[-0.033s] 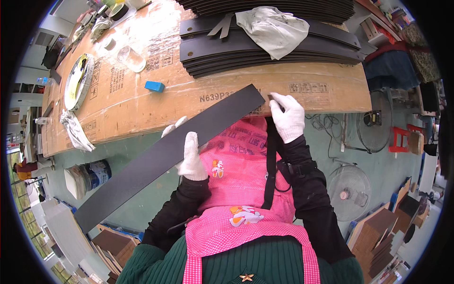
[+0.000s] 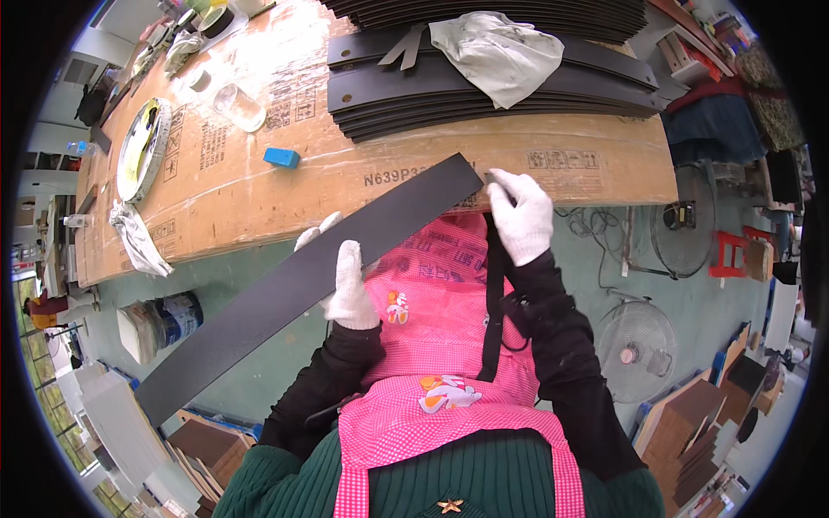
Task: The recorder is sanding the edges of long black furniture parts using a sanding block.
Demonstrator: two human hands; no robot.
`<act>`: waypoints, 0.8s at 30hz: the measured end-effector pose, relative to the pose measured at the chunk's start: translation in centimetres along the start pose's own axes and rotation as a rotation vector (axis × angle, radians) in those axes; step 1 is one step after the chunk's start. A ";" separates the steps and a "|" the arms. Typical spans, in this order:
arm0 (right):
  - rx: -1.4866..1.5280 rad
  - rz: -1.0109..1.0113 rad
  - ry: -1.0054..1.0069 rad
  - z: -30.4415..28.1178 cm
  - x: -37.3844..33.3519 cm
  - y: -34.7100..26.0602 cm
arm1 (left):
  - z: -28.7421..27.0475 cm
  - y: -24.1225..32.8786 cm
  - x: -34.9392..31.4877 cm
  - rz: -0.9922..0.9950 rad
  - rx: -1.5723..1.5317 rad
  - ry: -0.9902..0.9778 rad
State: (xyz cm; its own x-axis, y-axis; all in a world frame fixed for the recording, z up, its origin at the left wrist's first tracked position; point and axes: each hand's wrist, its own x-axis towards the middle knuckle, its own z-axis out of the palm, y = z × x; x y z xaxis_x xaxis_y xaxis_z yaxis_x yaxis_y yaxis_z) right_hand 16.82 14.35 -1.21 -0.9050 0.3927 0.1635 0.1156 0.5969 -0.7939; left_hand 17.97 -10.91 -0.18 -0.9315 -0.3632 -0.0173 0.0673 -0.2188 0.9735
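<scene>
A long dark grey plank (image 2: 319,281) lies at a slant across my front, its far end resting over the table edge and its near end low at the left. My left hand (image 2: 350,289), in a white knit glove, grips the plank around its middle, thumb on the near edge and fingertips showing past the far edge. Close to the plank's far end is my right hand (image 2: 522,211), also gloved. Its thumb and forefinger are pinched together on a small dark bit, too small to make out. A blue block (image 2: 281,158) sits on the table beyond the plank.
Stacked dark planks (image 2: 414,91) fill the table's back, with a white cloth (image 2: 496,56) and a grey strip folded in a V on top. A clear cup (image 2: 239,107) and a round tray (image 2: 142,151) stand at left on the cardboard-covered table (image 2: 328,186). A floor fan (image 2: 637,350) is at right.
My right hand has shifted slightly left, nearer to the plank's far end. The left hand and the plank stay in place.
</scene>
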 end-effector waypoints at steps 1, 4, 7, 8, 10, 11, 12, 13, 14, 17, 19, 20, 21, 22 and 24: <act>0.079 -0.046 0.024 0.9 -0.7 -1.8 | -0.3 -0.2 0.1 0.015 0.028 0.008; 0.334 -0.102 -0.218 2.3 -3.4 -7.7 | 0.2 0.1 -0.3 -0.024 0.014 0.041; 0.349 -0.169 -0.297 3.4 -3.9 -7.7 | -0.4 -0.6 0.3 0.037 -0.006 -0.004; 0.258 -0.138 -0.266 2.8 -2.6 -6.2 | -0.3 -0.9 0.6 0.044 -0.011 -0.002; 0.103 -0.088 -0.023 1.4 -0.2 -0.6 | 0.6 -0.3 0.4 -0.020 -0.011 0.038; -0.115 -0.089 0.011 -0.2 1.0 2.1 | 0.9 -0.2 0.4 -0.021 -0.020 0.032; -0.108 0.025 0.001 -1.3 1.8 2.0 | 1.0 0.0 0.4 -0.030 -0.009 0.029; -0.152 0.082 -0.034 -1.9 2.2 1.8 | 1.2 0.1 0.4 -0.038 0.002 0.024; -0.040 -0.006 0.019 -1.6 1.7 1.3 | 1.4 0.5 0.2 -0.037 0.001 0.024; 0.265 -0.177 -0.103 1.7 -1.3 -6.1 | 1.1 0.4 0.2 -0.101 -0.014 0.038; 0.373 -0.245 -0.328 3.3 -3.7 -9.8 | -0.1 -1.1 0.8 0.042 0.051 -0.055; 0.338 -0.229 -0.346 3.4 -4.1 -10.0 | 0.2 -0.9 0.8 0.041 0.049 -0.061; 0.306 -0.212 -0.366 3.5 -4.2 -10.1 | 0.7 -0.4 0.5 -0.007 0.013 -0.038; 0.239 -0.203 -0.302 3.0 -3.5 -8.7 | 1.0 0.1 0.2 -0.056 -0.025 -0.012; 0.119 -0.161 -0.133 1.5 -1.0 -2.8 | 1.2 0.8 0.3 -0.090 -0.005 -0.018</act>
State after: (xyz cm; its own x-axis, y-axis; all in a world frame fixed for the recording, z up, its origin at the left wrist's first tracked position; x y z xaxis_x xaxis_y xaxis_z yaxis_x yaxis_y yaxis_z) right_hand 16.84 11.23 -0.03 -0.9548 0.1983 0.2212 -0.0767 0.5547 -0.8285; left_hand 17.30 -10.11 0.85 -0.9402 -0.3255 -0.1003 -0.0150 -0.2547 0.9669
